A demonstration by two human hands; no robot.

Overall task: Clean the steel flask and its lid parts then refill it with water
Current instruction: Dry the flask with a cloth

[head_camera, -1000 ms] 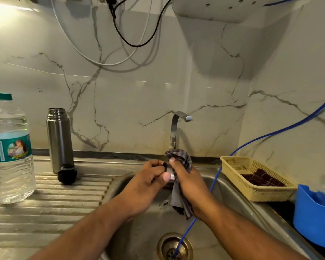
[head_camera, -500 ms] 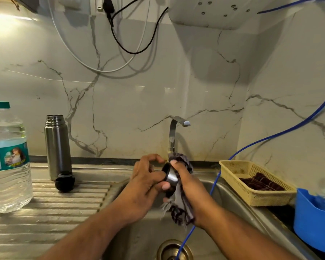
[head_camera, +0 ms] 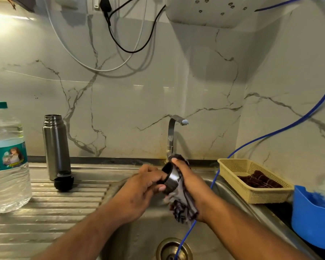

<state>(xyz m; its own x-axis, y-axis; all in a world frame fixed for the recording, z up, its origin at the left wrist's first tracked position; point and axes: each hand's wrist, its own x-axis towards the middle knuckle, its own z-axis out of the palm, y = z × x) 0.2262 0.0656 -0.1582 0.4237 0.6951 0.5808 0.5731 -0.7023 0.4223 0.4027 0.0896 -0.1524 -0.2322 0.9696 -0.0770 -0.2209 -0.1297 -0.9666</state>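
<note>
Head view: left hand (head_camera: 139, 188) pinches lid cup (head_camera: 172, 178), right hand (head_camera: 192, 184) grips cloth (head_camera: 184, 210).

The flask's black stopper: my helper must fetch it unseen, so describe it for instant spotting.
Find the ribbed draining board left of the sink. At its back stands the open steel flask, with the stopper just in front of its base. It is the only squat black piece there, far shorter than flask or water bottle.
</note>
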